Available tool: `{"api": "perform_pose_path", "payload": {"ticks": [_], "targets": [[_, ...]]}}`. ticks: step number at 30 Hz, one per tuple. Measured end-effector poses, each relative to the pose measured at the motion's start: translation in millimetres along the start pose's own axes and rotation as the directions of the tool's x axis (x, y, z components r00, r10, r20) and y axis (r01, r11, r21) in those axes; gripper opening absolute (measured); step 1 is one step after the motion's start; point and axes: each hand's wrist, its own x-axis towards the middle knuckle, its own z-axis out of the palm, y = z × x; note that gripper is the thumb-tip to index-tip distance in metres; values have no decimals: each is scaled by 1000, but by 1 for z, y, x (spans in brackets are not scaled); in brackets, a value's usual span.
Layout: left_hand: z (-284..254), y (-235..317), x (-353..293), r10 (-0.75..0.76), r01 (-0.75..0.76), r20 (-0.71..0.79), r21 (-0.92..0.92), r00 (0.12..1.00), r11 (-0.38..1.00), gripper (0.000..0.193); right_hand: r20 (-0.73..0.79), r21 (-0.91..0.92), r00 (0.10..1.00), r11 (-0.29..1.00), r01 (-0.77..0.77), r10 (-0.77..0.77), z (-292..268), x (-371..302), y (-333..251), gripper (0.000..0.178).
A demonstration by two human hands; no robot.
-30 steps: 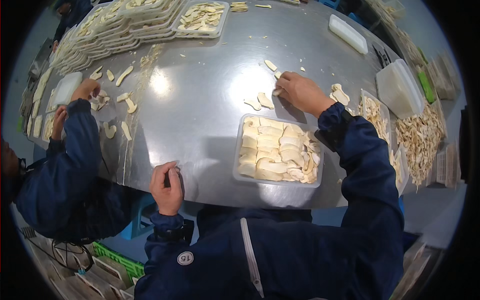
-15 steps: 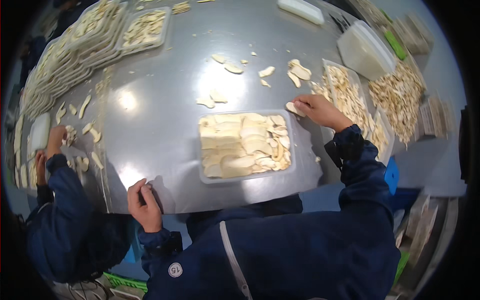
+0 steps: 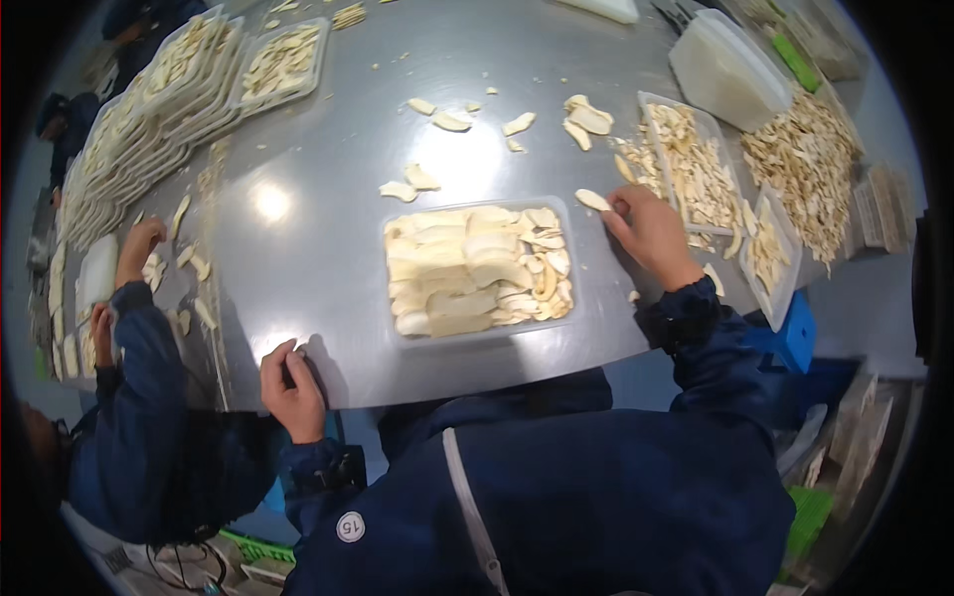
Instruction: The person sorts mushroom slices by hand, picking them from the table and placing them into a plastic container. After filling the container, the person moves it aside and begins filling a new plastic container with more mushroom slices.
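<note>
Toward the right edge of the tabletop (image 3: 318, 129), the right hand (image 3: 648, 233) is by a pale slice (image 3: 592, 200). One second ago this hand was past the far side of the clear tray (image 3: 570, 238); now it is out beyond the tray's far right corner. Its fingertips meet one end of the slice, but I cannot tell if they are pinching it. Half a second ago the slice was right against that corner. Now a little gap shows, so it is not in the tray. The tray sits by the near edge of the tabletop, and its rows of slices look the same as before. Two loose slices (image 3: 421, 177) stay just past its far side. By the near edge, left of the tray, the left hand (image 3: 293, 395) has hardly moved. Its fingers curl softly, with nothing seen in them.
</note>
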Motion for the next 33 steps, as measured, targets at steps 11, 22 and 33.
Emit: {"api": "perform_pose_path", "payload": {"ticks": [11,22,33], "targets": [[0,6,2,29,-29,6,13,1000,999,15,-42,168,975,960,224,-220,-16,-19,-48,21],[-1,6,2,32,-33,20,11,999,999,15,40,164,862,855,493,-505,18,-40,-94,24],[-1,7,1,21,-22,19,7,1000,1000,16,51,150,855,850,505,-517,18,-40,-97,24]]}}
